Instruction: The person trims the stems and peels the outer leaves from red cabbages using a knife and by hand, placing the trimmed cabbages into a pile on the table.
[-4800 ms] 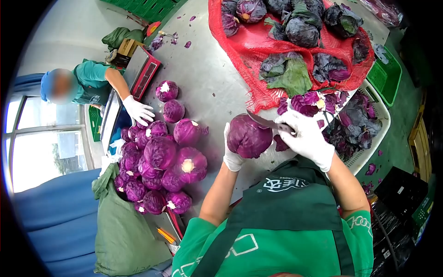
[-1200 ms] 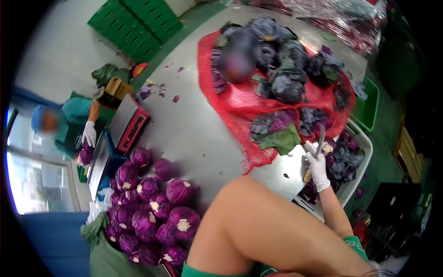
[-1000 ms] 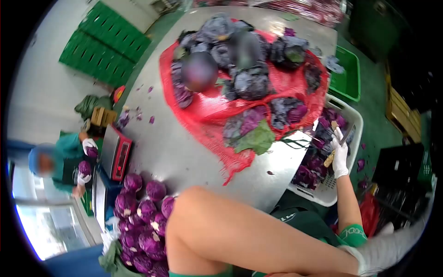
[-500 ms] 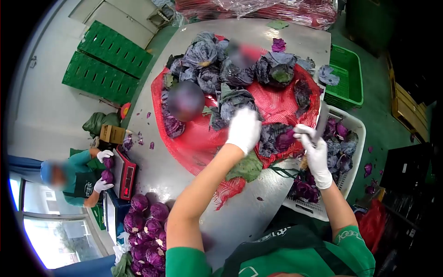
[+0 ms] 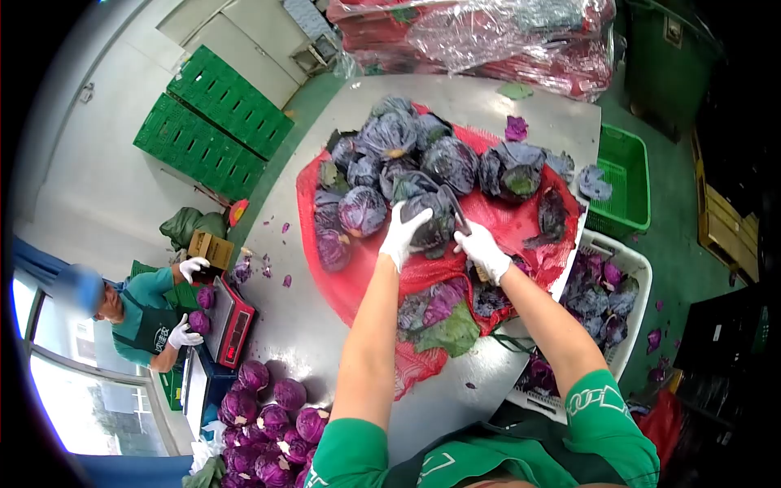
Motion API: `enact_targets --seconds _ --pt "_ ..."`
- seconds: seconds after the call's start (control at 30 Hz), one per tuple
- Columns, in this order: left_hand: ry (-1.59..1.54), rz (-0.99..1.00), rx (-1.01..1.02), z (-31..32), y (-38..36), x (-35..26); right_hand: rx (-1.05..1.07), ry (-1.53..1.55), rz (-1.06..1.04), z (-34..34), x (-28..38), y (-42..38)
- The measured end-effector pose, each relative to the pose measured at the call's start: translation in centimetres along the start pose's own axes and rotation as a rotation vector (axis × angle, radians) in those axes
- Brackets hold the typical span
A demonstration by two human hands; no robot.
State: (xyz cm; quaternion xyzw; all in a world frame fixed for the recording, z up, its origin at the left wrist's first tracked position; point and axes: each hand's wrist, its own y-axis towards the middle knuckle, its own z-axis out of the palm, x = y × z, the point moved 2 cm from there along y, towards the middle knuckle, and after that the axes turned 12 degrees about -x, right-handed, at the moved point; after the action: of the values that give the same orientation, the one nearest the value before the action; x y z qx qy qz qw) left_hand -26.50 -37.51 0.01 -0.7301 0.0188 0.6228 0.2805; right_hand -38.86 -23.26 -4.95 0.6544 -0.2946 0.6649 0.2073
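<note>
My left hand (image 5: 404,236), in a white glove, grips the near left side of a dark-leaved red cabbage (image 5: 428,218), its thumb over the leaves. My right hand (image 5: 483,254), also gloved, is closed around a knife (image 5: 457,213). The blade points away from me along the cabbage's right side; whether it has cut in cannot be told. Under the cabbage spreads a red mesh sack (image 5: 366,281). Several more untrimmed red cabbages (image 5: 450,165) sit on it behind my hands. Loose outer leaves (image 5: 447,329) lie nearer to me.
A white crate (image 5: 643,285) of leaves stands right of the metal table (image 5: 277,329), with a green crate (image 5: 639,154) beyond. Trimmed purple cabbages (image 5: 272,421) are piled at the front left. A co-worker (image 5: 146,313) handles two cabbages at a red scale (image 5: 236,321). Wrapped red sacks (image 5: 488,49) lie behind.
My right hand has brought the knife leftward from above the white crate to the cabbage. My left hand has shifted to that cabbage's left side. The view has tilted slightly.
</note>
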Motion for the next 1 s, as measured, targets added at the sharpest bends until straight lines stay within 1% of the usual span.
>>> enact_targets --seconds 0.03,0.1,0.13,0.17,0.2,0.23,0.3,0.33,0.37,0.4,0.43,0.5,0.53,0.57,0.6,0.63,0.67,0.7,0.77,0.8,0.83,0.87,0.9,0.93,0.97,1.0 --pt "-0.108 -0.012 0.034 -0.5 0.2 0.8 0.004 -0.001 -0.024 0.4 0.1 0.3" --pt "-0.249 -0.051 0.021 -1.2 -0.6 1.2 -0.027 -0.089 -0.262 1.5 -0.5 0.8" --pt "-0.290 -0.099 0.034 -1.8 -1.6 1.3 -0.016 -0.094 -0.268 1.5 0.4 0.1" --pt "-0.332 -0.140 0.051 -2.0 -2.7 0.8 -0.014 -0.170 -0.350 1.0 2.7 -0.8" --pt "-0.427 -0.125 0.135 -2.1 -4.0 0.5 -0.011 -0.245 -0.426 0.3 5.1 -2.2" --pt "-0.591 -0.091 0.272 -2.3 -5.0 0.9 0.049 -0.331 -0.368 -0.1 6.9 -3.3" --pt "-0.704 -0.109 0.377 -2.7 -7.8 0.8 -0.070 -0.473 -0.546 -0.7 11.6 -7.6" --pt "-0.639 -0.006 0.308 -2.5 -10.5 -0.1 -0.093 -0.500 -0.570 -0.6 12.3 -9.0" --pt "-0.570 -0.035 0.279 -3.1 -12.7 -0.3 -0.115 -0.528 -0.592 -0.8 12.9 -10.5" --pt "-0.568 -0.058 0.267 -3.3 -14.9 -0.1 -0.036 -0.541 -0.563 -1.3 13.5 -12.1" --pt "-0.564 -0.083 0.255 -3.5 -16.9 0.2 -0.041 -0.601 -0.595 -1.6 12.3 -13.5" --pt "-0.444 -0.086 0.207 -4.2 -20.2 2.0 -0.009 -0.583 -0.509 -2.5 10.2 -17.0" --pt "-0.430 -0.141 0.207 -4.4 -22.1 2.8 0.006 -0.601 -0.464 -3.1 9.8 -19.1" --pt "-0.414 -0.201 0.208 -4.6 -24.0 3.7 -0.017 -0.532 -0.438 -3.5 8.5 -21.1" --pt "-0.435 -0.217 0.232 -4.8 -25.1 5.6 -0.039 -0.542 -0.411 -3.9 7.1 -22.9" --pt "-0.357 -0.250 0.210 -4.8 -26.5 7.0 -0.067 -0.554 -0.393 -4.4 5.5 -24.2" --pt "-0.326 -0.315 0.204 -4.9 -28.0 8.1 -0.112 -0.522 -0.448 -4.8 3.9 -25.7" --pt "-0.293 -0.380 0.200 -5.0 -29.5 9.1 -0.044 -0.537 -0.351 -5.5 2.6 -27.0" --pt "-0.285 -0.419 0.225 -5.4 -30.4 12.5 -0.127 -0.414 -0.233 -6.0 2.2 -29.2" --pt "-0.279 -0.477 0.213 -5.8 -31.2 13.6 -0.115 -0.373 -0.101 -6.1 2.4 -29.7" --pt "-0.218 -0.312 0.249 -6.2 -30.8 14.8 -0.143 -0.349 -0.134 -6.1 2.4 -30.3" --pt "-0.035 -0.123 0.246 -6.1 -30.3 14.6 -0.155 -0.396 -0.119 -6.1 3.2 -30.2" --pt "0.148 0.057 0.239 -6.1 -30.5 14.6 -0.161 -0.400 -0.162 -5.8 3.1 -30.4" --pt "0.407 0.231 0.186 -5.7 -31.4 14.0 -0.168 -0.404 -0.205 -5.5 3.1 -30.5" --pt "0.662 0.425 0.126 -4.7 -31.7 13.0 -0.147 -0.472 -0.277 -5.2 3.8 -30.4" --pt "0.721 0.517 0.025 -4.2 -31.9 13.0 -0.191 -0.480 -0.316 -5.2 3.5 -30.0"
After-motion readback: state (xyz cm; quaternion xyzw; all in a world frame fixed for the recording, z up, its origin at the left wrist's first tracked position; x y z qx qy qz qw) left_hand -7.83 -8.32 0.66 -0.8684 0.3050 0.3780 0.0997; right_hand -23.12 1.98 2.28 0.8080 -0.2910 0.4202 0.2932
